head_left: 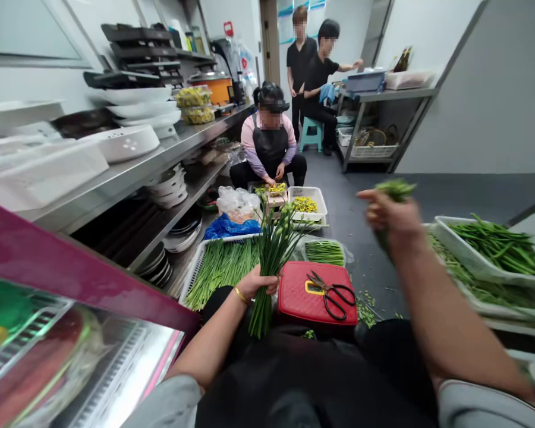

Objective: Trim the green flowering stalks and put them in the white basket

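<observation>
My left hand [259,282] is closed around a bunch of flowering chives [274,241]. The stems stand nearly upright, buds at the top and cut ends below my fist. Out to the right, my right hand [395,221] is raised and closed on a small clump of green chive pieces [396,189], blurred by motion; its index finger points left. Between my knees sits a red box [294,291] with black-handled scissors [334,297] lying on its lid, blades slightly apart. Beside the left hand, a white basket [191,279] holds many long chives [225,264].
White baskets [468,261] of green beans or stems stand at right. Ahead, a seated co-worker [270,142] handles yellow flowers near a white basket [323,205]. Steel shelving [196,139] with dishes runs along the left. Two more people [314,74] are at the back. Green scraps [366,309] litter the floor.
</observation>
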The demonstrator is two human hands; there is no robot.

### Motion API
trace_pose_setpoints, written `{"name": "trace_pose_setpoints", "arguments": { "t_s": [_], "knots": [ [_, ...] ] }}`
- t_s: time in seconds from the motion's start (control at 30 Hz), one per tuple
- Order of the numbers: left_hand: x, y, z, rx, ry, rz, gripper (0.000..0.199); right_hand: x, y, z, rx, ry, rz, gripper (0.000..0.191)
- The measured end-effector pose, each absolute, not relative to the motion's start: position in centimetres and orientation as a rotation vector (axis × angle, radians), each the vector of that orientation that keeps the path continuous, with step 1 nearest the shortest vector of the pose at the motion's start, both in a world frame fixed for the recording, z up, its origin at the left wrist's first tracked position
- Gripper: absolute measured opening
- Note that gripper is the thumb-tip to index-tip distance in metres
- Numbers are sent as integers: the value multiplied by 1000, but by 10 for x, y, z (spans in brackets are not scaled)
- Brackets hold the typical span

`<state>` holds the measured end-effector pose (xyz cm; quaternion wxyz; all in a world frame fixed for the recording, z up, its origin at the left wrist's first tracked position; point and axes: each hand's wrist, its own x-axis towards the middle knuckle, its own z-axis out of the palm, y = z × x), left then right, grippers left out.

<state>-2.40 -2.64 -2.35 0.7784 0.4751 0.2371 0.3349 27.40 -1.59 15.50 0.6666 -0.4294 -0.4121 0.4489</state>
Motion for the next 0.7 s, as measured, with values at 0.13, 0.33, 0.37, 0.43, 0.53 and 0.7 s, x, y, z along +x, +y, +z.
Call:
{"name": "trace_pose_setpoints", "arguments": {
  "t_s": [0.13,0.33,0.37,0.43,0.53,0.7],
  "knots": [
    [-13,-32,-21,1093,506,636,43,209,-2,123,-983,-920,1257,52],
    [-17,-36,-17,1123,499,587,43,231,0,143,-864,-904,1077,33],
    [-20,-35,-16,1131,494,575,44,249,1,153,-822,-872,988,29],
    [-26,-35,-16,1147,487,540,43,292,1,175,-706,-776,786,26],
    [-33,-36,-17,1136,465,509,41,355,-1,203,-614,-680,579,34],
    [-35,-36,-18,1092,384,528,39,388,1,200,-598,-707,486,30]
  ]
}}
